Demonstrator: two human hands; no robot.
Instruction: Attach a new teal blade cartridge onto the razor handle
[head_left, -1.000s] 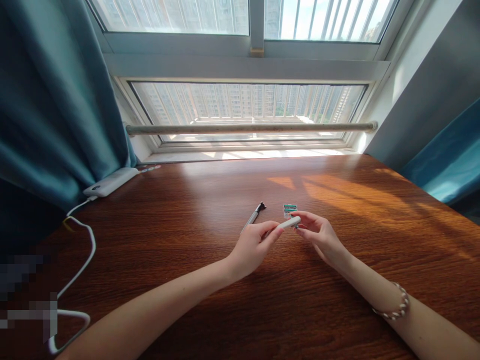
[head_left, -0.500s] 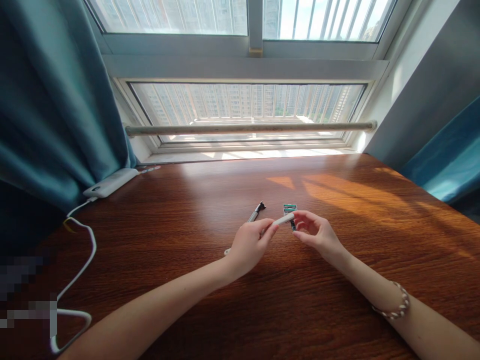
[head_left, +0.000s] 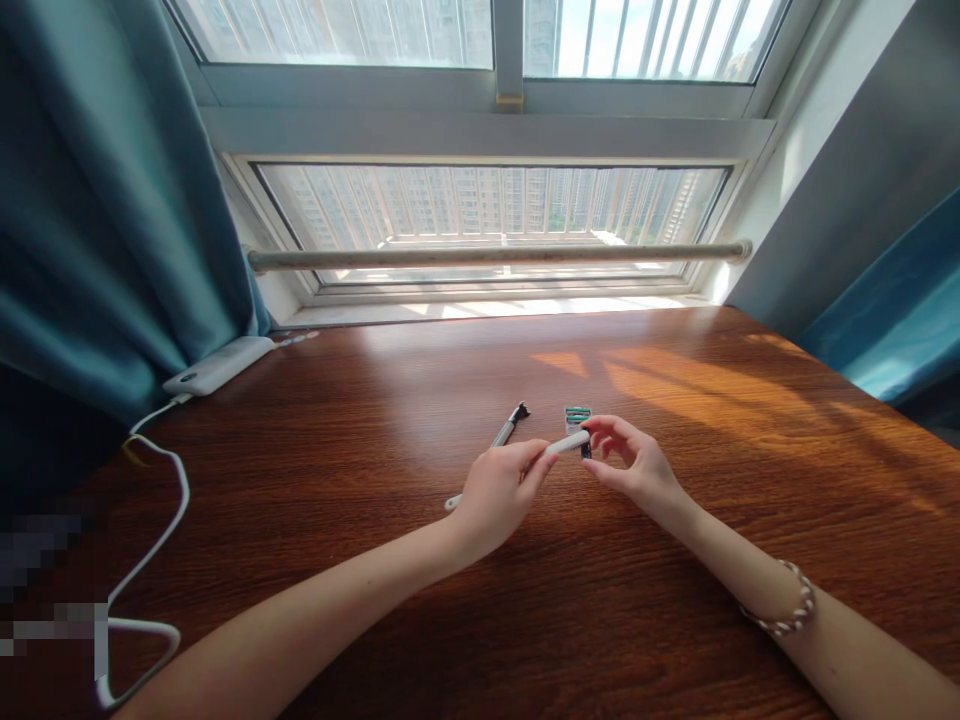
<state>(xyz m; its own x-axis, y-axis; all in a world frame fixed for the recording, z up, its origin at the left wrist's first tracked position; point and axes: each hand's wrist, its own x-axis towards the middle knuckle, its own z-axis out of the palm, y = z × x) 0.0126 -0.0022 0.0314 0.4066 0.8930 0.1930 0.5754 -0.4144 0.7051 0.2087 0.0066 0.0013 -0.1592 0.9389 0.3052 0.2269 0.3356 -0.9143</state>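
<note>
My left hand [head_left: 502, 492] is closed around a slim white stick-shaped piece [head_left: 568, 442] with a dark tip at its right end. My right hand [head_left: 634, 462] is at that tip, its index fingertip touching or just over it and its thumb held apart below. Behind my left hand lies a grey razor-like handle [head_left: 505, 431] with a black end, partly covered by the hand; a white end with a hole shows near the wrist. A small pack with green and black strips [head_left: 577, 414], like razor cartridges, lies beyond the white piece, its lower part partly hidden.
A white power bank [head_left: 219, 367] sits at the table's back left by the blue curtain [head_left: 112, 200]. Its white cable [head_left: 182, 480] runs down the left side. The window sill and a horizontal rail [head_left: 495, 257] bound the wooden table [head_left: 390, 380] at the back.
The dark tip of the white piece now shows beside my right fingers, which have shifted slightly off its end. My left hand keeps its hold; the view has moved very little.
</note>
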